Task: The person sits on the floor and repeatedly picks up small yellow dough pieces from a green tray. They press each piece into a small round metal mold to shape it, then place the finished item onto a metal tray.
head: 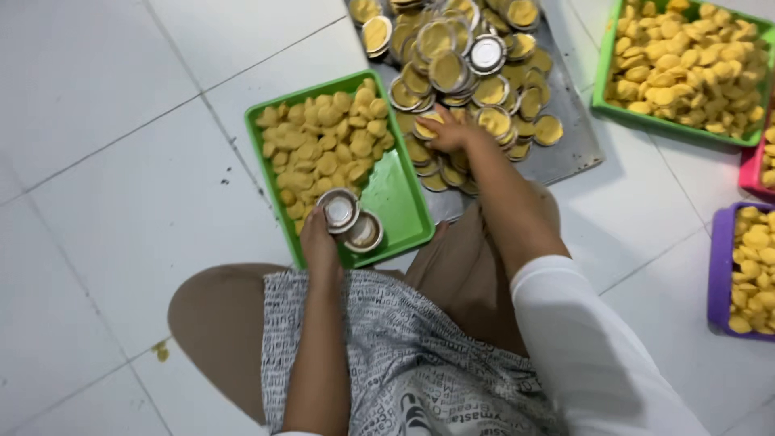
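Note:
I sit on a white tiled floor. My left hand [321, 234] grips a small stack of empty round metal moulds [339, 210] over the near end of a green tray [400, 202] half filled with small yellow cakes [323, 149]. Another empty mould [366, 231] lies in the tray beside it. My right hand [448, 129] reaches onto a metal baking sheet [569, 153] heaped with filled moulds [460, 56] and closes on one filled mould [426, 125] at the pile's near edge.
A second green tray [607, 73] full of yellow cakes stands at the top right. A pink tray [752, 169] and a purple tray [720, 266] with more cakes lie along the right edge. My knees sit below the trays.

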